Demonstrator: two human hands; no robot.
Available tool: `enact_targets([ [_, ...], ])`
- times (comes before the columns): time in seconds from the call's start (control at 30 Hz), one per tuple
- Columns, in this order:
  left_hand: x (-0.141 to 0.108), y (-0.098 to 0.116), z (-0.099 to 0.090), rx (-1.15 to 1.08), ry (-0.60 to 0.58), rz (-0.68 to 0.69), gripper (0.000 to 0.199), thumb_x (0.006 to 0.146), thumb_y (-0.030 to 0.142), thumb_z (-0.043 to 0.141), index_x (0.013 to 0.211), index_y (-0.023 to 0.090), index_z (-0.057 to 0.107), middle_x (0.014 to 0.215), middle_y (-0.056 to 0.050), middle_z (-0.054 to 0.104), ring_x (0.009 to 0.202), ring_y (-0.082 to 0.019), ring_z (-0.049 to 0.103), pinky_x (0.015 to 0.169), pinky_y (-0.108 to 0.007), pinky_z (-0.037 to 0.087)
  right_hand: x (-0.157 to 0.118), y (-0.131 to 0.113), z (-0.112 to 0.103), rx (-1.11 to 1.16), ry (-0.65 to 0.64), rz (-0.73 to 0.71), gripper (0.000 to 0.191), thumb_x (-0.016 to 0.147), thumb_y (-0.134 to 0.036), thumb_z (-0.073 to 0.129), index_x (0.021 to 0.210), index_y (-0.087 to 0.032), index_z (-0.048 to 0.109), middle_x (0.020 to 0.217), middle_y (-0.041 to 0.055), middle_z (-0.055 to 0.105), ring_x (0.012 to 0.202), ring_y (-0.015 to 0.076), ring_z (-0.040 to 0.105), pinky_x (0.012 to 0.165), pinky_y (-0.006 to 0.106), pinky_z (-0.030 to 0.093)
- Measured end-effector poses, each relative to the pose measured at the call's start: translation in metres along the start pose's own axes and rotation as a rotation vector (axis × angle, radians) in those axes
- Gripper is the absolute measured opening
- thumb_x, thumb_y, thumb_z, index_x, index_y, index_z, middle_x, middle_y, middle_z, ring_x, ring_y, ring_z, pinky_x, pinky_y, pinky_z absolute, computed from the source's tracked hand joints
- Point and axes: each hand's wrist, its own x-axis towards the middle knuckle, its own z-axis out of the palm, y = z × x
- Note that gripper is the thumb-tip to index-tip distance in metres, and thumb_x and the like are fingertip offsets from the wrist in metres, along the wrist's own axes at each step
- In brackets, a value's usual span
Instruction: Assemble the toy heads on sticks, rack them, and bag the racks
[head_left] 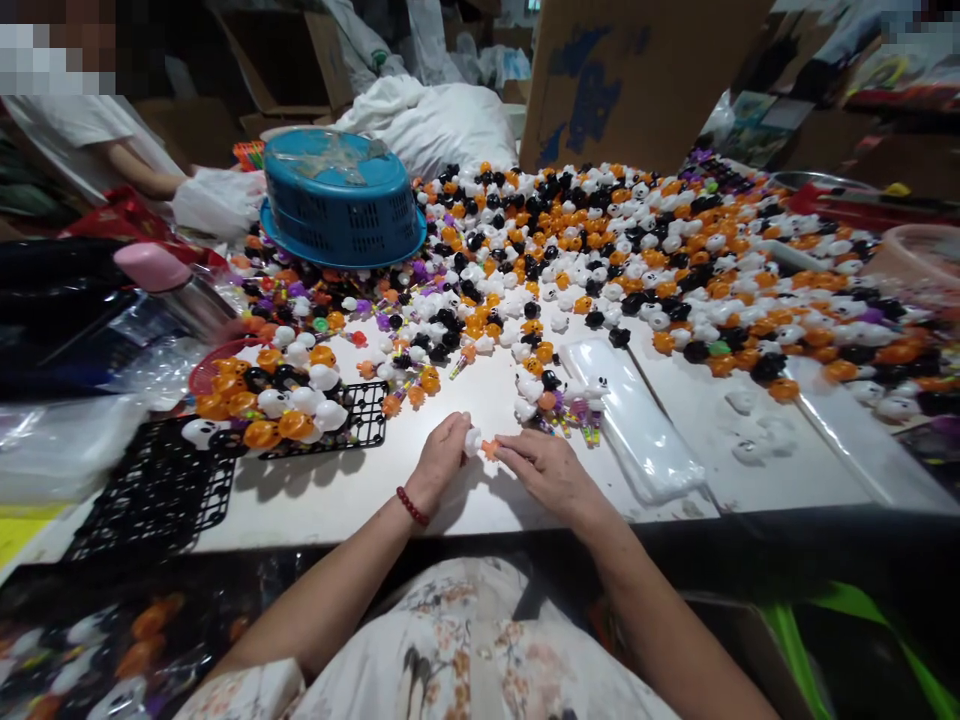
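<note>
Nearest the camera is a shirt (480,665) of pale fabric with an orange-brown flower print, just below the straight front edge of the white table (315,505). From the left, a metal bottle (191,305) with a rounded pink lid tilts beyond a black plastic grid (150,505); beside it, glossy orange, white and black pumpkin and ghost heads (289,410) are bunched together. Behind, an upturned blue basket (341,215) shows slotted sides and tape across its base. The left hand (444,450) pinches a small, smooth white piece (472,441) between thumb and fingers, low over the table's middle. Close to its right, the right hand (544,475) pinches a small orange piece (490,449), jagged in outline, at the fingertips; whether the two pieces touch, I cannot tell. White tabletop shows between both hands and the front edge. Farther right come a small cluster of heads on striped tubes (581,415), a flat stack of shiny clear plastic sleeves (637,425), and a broad, knobbly heap of heads (592,235) reaching back to a cardboard box (637,80).
</note>
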Motion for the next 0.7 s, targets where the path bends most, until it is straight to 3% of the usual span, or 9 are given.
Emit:
enact_targets([
  [0.23, -0.004, 0.002, 0.003, -0.131, -0.094, -0.055, 0.036, 0.089, 0.053, 0.05, 0.071, 0.021, 0.046, 0.06, 0.005, 0.042, 0.05, -0.01, 0.033, 0.049, -0.025, 0.029, -0.001, 0.006, -0.006, 0.228, -0.101, 0.091, 0.026, 0.092, -0.039, 0.059, 0.097, -0.023, 0.079, 0.091, 0.0038, 0.077, 0.081, 0.0187, 0.069, 0.075, 0.029, 0.05],
  [0.37, -0.004, 0.004, -0.001, 0.106, -0.02, 0.095, 0.037, 0.093, 0.05, 0.044, 0.07, 0.021, 0.046, 0.063, 0.003, 0.046, 0.059, -0.013, 0.042, 0.059, -0.027, 0.034, -0.002, 0.007, -0.002, 0.267, -0.092, 0.156, 0.029, 0.092, -0.041, 0.058, 0.091, -0.02, 0.079, 0.087, 0.0032, 0.076, 0.081, 0.019, 0.068, 0.073, 0.028, 0.048],
  [0.5, -0.006, 0.005, -0.002, 0.314, 0.017, 0.198, 0.034, 0.096, 0.045, 0.043, 0.07, 0.022, 0.047, 0.062, 0.003, 0.047, 0.061, -0.014, 0.042, 0.063, -0.029, 0.032, -0.002, 0.007, -0.001, 0.325, -0.035, 0.238, 0.037, 0.092, -0.046, 0.055, 0.087, -0.017, 0.078, 0.076, 0.0007, 0.072, 0.073, 0.0172, 0.064, 0.065, 0.026, 0.045],
  [0.6, -0.009, 0.003, 0.004, 0.211, -0.005, 0.153, 0.037, 0.093, 0.048, 0.046, 0.068, 0.022, 0.045, 0.062, 0.003, 0.043, 0.06, -0.014, 0.039, 0.06, -0.028, 0.032, -0.002, 0.008, 0.0, 0.371, -0.028, 0.249, 0.039, 0.092, -0.048, 0.054, 0.091, -0.017, 0.078, 0.078, 0.0009, 0.073, 0.076, 0.0181, 0.065, 0.068, 0.027, 0.048],
  [0.7, -0.009, -0.001, 0.01, -0.01, -0.008, 0.03, 0.038, 0.092, 0.052, 0.047, 0.07, 0.022, 0.043, 0.061, 0.004, 0.041, 0.056, -0.012, 0.037, 0.053, -0.026, 0.033, -0.003, 0.009, 0.0, 0.378, 0.036, 0.254, 0.037, 0.091, -0.046, 0.057, 0.108, -0.02, 0.076, 0.102, 0.0046, 0.076, 0.096, 0.0219, 0.068, 0.085, 0.033, 0.053],
])
